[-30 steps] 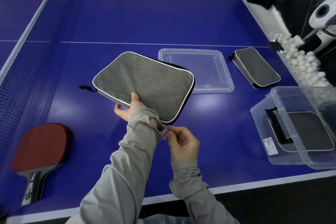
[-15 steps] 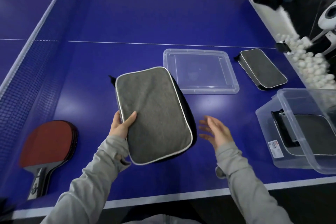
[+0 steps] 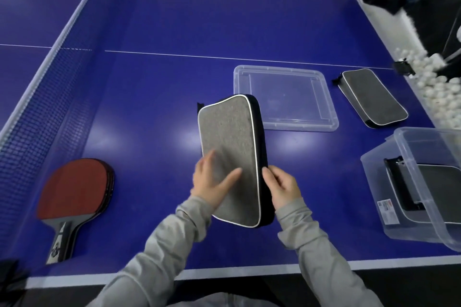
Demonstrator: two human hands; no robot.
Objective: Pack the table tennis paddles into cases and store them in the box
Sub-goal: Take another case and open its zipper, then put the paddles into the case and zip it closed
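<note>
at centre frame, a person's left hand lies flat-fingered on the grey fabric zip case with white piping, now swung lengthwise; the right hand, free half a second ago, pinches its dark right edge, likely to open it. three cases show: this, one upper right, one in the clear plastic box lower right. red paddles, lower left, stacked; count unclear.

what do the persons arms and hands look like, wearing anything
Both arms are in long, loose light grey sleeves with ribbed cuffs that end at the wrists. The left hand and the right hand are bare: no gloves, and no rings or watch that the picture shows. The sleeves carry no visible markings.
</note>
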